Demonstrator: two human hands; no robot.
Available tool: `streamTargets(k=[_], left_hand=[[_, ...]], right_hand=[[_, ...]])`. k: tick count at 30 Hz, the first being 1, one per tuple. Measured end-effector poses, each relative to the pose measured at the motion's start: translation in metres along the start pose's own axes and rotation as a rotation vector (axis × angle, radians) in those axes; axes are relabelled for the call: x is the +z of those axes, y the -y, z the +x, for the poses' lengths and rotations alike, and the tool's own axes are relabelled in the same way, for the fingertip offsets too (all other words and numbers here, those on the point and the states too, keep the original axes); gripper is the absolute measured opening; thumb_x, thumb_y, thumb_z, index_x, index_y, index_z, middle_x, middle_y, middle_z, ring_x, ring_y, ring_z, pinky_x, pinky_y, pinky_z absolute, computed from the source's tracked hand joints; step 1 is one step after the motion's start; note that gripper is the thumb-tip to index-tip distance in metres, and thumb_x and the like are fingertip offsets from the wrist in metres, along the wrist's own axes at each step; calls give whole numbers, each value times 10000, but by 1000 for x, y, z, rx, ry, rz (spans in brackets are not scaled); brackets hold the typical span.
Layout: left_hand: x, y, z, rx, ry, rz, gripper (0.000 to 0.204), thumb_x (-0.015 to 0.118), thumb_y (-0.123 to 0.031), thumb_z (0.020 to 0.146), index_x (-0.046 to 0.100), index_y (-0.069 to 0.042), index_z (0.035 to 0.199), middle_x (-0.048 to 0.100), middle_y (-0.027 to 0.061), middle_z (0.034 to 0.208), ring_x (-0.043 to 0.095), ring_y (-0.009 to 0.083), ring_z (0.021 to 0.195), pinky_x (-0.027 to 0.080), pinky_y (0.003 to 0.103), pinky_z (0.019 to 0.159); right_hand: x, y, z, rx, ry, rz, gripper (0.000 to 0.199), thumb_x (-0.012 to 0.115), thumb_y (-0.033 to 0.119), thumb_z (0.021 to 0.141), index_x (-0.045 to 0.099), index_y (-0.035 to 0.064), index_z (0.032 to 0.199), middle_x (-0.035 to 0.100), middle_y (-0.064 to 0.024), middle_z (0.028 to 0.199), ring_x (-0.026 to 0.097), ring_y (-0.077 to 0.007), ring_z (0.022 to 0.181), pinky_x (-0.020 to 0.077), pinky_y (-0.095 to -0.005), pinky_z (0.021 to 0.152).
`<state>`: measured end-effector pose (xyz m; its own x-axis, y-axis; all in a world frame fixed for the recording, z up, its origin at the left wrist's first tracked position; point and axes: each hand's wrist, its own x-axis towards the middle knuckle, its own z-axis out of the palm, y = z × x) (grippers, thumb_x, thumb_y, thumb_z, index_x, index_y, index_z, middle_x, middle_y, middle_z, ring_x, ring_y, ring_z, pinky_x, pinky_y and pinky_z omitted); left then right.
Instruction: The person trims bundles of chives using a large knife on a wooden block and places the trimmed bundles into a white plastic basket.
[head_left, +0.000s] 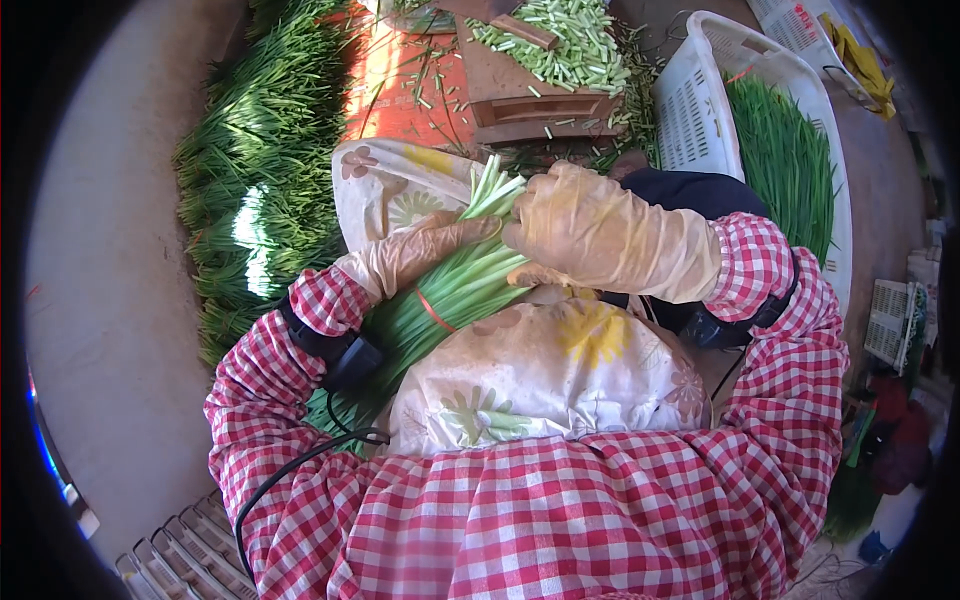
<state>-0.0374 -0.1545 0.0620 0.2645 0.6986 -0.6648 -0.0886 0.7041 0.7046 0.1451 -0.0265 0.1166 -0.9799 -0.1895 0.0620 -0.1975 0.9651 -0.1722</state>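
Note:
Across my lap lies a bundle of garlic chives [455, 278], its pale cut stems pointing up and its green leaves running down to the left. A red band [434, 311] circles the leaves partway along. My gloved left hand [430, 248] is closed round the bundle near the stem end, thumb across the top. Against the bundle's right side is my gloved right hand [575, 225], its fingers curled in at the stems. A thin band seems to run between the hands, though my right fingertips are partly hidden. A flowered cloth [520, 370] covers my lap.
Heaped chives [265, 190] line the left side beside a pale wall or floor strip. Ahead stands a wooden board [535, 110] with chopped stem ends [560, 45] on it. A white plastic crate [690, 120] holding more chives is at the right. A dark cable [265, 490] hangs along my left arm.

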Motion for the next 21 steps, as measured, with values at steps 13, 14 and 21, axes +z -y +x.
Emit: streamTargets(k=[13, 14, 21], left_hand=[[6, 20, -13, 268, -21, 70, 641, 603, -500, 819, 511, 12, 1193, 643, 83, 985, 586, 127, 874, 477, 264, 770], [1, 20, -11, 179, -10, 149, 654, 646, -491, 790, 520, 15, 1184, 649, 86, 978, 594, 131, 859, 485, 271, 763], [1, 19, -19, 33, -139, -319, 556, 679, -332, 756, 530, -2, 1179, 650, 101, 972, 638, 170, 808, 512, 292, 749]], right_hand=[[30, -52, 28, -236, -109, 362, 294, 643, 324, 762, 545, 53, 703, 564, -115, 689, 589, -322, 667, 453, -417, 607], [35, -57, 32, -210, -50, 439, 310, 641, 367, 774, 576, 64, 761, 584, -105, 743, 597, -305, 691, 463, -398, 637], [17, -58, -3, 134, -328, 401, 252, 572, 311, 857, 596, 66, 914, 616, -92, 800, 607, -264, 736, 480, -352, 619]])
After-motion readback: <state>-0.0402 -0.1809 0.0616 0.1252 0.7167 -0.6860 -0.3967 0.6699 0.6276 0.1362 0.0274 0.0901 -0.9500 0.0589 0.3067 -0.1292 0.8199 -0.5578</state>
